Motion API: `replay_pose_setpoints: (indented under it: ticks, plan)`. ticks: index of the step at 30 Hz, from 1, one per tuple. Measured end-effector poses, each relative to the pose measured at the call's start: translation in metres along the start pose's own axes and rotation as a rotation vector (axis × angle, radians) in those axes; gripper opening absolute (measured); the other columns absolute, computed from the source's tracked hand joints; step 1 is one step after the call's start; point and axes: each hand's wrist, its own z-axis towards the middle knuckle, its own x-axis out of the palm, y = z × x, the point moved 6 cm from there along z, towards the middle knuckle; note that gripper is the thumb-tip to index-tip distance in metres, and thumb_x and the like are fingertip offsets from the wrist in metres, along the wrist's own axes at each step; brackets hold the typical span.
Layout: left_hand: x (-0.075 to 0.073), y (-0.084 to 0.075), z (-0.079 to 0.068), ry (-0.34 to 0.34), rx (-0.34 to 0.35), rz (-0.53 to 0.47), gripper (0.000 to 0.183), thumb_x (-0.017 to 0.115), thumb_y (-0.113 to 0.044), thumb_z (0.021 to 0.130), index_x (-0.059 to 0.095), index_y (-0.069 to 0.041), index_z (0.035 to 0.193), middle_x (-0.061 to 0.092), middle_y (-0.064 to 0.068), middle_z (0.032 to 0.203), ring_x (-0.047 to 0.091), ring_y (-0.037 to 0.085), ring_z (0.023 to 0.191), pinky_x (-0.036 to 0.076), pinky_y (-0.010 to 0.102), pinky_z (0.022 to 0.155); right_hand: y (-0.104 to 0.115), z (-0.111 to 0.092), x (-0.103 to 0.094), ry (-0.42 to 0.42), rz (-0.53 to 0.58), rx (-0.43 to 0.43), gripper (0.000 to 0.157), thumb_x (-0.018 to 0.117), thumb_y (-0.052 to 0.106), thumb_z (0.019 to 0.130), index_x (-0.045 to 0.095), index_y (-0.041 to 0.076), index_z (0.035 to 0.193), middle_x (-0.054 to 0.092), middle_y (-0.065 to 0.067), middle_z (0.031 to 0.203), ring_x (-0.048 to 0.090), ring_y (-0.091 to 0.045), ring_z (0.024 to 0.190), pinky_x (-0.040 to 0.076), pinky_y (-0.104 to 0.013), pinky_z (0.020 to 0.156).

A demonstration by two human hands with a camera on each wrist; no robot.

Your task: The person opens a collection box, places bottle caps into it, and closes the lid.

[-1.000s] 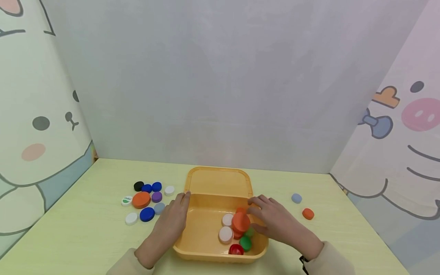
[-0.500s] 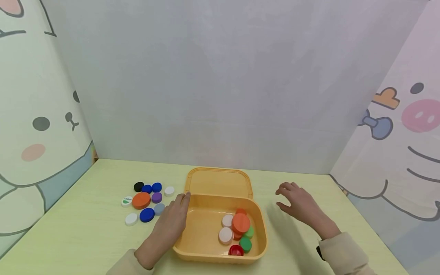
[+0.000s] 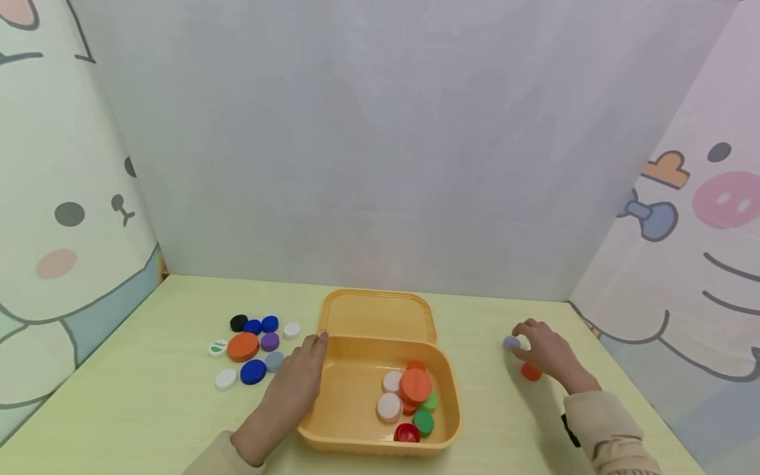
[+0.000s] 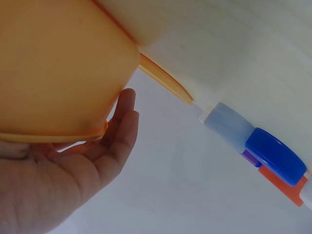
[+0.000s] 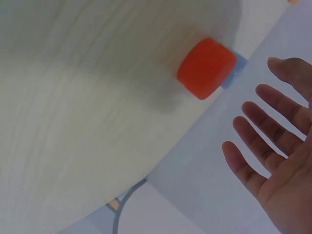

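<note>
My left hand (image 3: 295, 379) holds the left side of a yellow plastic box (image 3: 380, 446); its fingers (image 4: 124, 134) bend around a corner in the left wrist view. Inside the box, mostly to the right, lie several bottle caps: orange, pinkish white, green and a red one (image 3: 407, 433). On the right, my right hand (image 3: 549, 351) hovers with thumb and fingers apart at a light blue bottle cap (image 3: 508, 342). Contact with that cap cannot be made out. Close below the hand is an orange-red bottle cap (image 5: 207, 68), which partly hides the light blue one in the right wrist view.
Left of the box, several caps lie grouped on the table, including a large orange cap (image 3: 243, 347), a blue cap (image 3: 253, 371), a black cap (image 3: 239, 322) and a white cap (image 3: 225, 379). The yellow lid (image 3: 380, 313) lies behind the box. A grey backdrop (image 3: 368, 165) rises behind.
My right hand has left the box's right side and moved right to the light blue cap. The left hand and the caps in the box stay put.
</note>
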Motion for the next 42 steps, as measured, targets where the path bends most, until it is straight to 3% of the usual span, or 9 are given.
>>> replay_pose_setpoints:
  ticks: [9, 24, 33, 42]
  plan:
    - [0.001, 0.0, -0.001, -0.007, 0.005, 0.013, 0.053, 0.06, -0.001, 0.085, 0.04, -0.003, 0.134, 0.048, 0.016, 0.125, 0.056, 0.027, 0.095, 0.052, 0.039, 0.079, -0.022, 0.003, 0.016, 0.126, 0.062, 0.09, 0.03, 0.068, 0.019, 0.079, 0.06, 0.0, 0.101, 0.057, -0.013, 0.095, 0.052, -0.031, 0.085, 0.048, -0.044, 0.063]
    - [0.0, -0.001, 0.0, -0.004, -0.003, 0.009, 0.051, 0.058, -0.001, 0.086, 0.04, -0.003, 0.134, 0.048, 0.017, 0.125, 0.056, 0.027, 0.095, 0.052, 0.04, 0.08, -0.026, 0.007, 0.025, 0.169, 0.069, 0.136, 0.033, 0.068, 0.023, 0.08, 0.06, -0.002, 0.101, 0.058, -0.014, 0.094, 0.054, -0.029, 0.086, 0.049, -0.047, 0.069]
    - [-0.001, -0.001, 0.0, -0.028, 0.015, 0.017, 0.049, 0.058, -0.001, 0.086, 0.041, -0.002, 0.132, 0.049, 0.017, 0.123, 0.057, 0.028, 0.093, 0.052, 0.039, 0.078, -0.016, 0.009, 0.018, 0.087, 0.045, 0.073, 0.028, 0.067, 0.021, 0.079, 0.061, 0.001, 0.098, 0.058, -0.011, 0.094, 0.055, -0.03, 0.087, 0.049, -0.047, 0.069]
    - [0.0, 0.0, 0.0, -0.029, 0.009, 0.015, 0.05, 0.058, -0.002, 0.086, 0.041, -0.002, 0.133, 0.049, 0.017, 0.124, 0.057, 0.028, 0.095, 0.052, 0.04, 0.08, 0.029, 0.011, -0.003, -0.045, -0.004, -0.056, 0.027, 0.073, 0.021, 0.074, 0.062, 0.006, 0.094, 0.06, -0.008, 0.093, 0.054, -0.024, 0.079, 0.048, -0.039, 0.06]
